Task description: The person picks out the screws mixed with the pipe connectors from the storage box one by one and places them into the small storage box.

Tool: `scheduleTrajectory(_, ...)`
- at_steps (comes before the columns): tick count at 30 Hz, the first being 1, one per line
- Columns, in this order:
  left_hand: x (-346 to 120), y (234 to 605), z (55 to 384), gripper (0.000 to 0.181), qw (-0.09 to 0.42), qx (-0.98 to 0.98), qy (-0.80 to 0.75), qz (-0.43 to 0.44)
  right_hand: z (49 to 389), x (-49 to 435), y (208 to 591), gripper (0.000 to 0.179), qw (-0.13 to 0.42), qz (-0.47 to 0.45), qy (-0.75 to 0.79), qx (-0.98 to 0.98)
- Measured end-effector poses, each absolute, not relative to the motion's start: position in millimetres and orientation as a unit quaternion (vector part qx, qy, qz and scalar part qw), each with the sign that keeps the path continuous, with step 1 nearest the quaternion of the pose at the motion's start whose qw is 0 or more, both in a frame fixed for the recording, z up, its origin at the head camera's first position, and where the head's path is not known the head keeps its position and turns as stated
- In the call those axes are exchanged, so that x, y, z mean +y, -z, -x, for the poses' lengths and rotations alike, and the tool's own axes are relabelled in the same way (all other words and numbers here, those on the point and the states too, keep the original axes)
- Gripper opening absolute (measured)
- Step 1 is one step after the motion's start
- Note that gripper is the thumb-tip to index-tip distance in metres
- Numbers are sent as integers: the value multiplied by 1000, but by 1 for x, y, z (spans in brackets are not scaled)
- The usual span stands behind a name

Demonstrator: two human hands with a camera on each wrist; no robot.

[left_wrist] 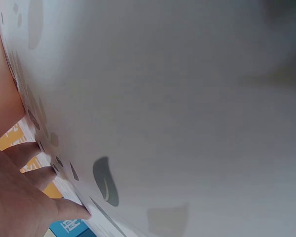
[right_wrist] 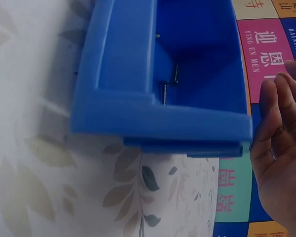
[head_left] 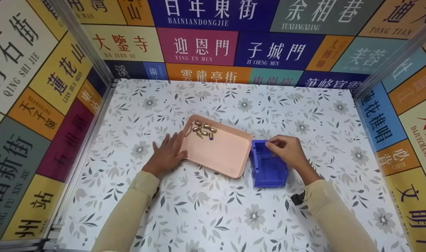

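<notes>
Right wrist view, blue bin [right_wrist: 163, 118], screws [right_wrist: 176, 74] partly hidden

Left hand [left_wrist: 19, 197] had its fingers [left_wrist: 71, 209] spread, tips basically against the leaf-print tabletop [left_wrist: 177, 123]. Peach tray [left_wrist: 2, 94] sat just beside them, orange sign panels [left_wrist: 12, 137] peeked between fingers, blue sign [left_wrist: 71, 227] next to the nearest one.

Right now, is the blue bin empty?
Not empty: the right wrist view shows thin, screw-like pieces inside the blue bin; how many, I cannot tell.
</notes>
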State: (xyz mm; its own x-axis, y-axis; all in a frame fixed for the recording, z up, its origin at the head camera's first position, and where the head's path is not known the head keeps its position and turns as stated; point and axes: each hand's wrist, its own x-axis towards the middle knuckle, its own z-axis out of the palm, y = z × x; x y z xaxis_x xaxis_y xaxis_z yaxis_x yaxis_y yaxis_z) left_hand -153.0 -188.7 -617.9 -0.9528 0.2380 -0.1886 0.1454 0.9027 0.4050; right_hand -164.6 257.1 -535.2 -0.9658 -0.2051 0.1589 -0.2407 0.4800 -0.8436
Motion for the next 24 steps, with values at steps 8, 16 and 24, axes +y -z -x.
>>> scheduleTrajectory(8, -189, 619, 153, 77, 119, 970, -188, -97, 171, 237, 533, 7, 5, -148, -528, -836)
scheduleTrajectory(16, -189, 618, 152, 77, 120, 969, -192, -94, 176, 209, 531, 8, 8, -171, -552, -816)
scheduleTrajectory(24, -189, 618, 152, 77, 116, 969, -195, -96, 183, 180, 529, 9, 10, -186, -569, -801)
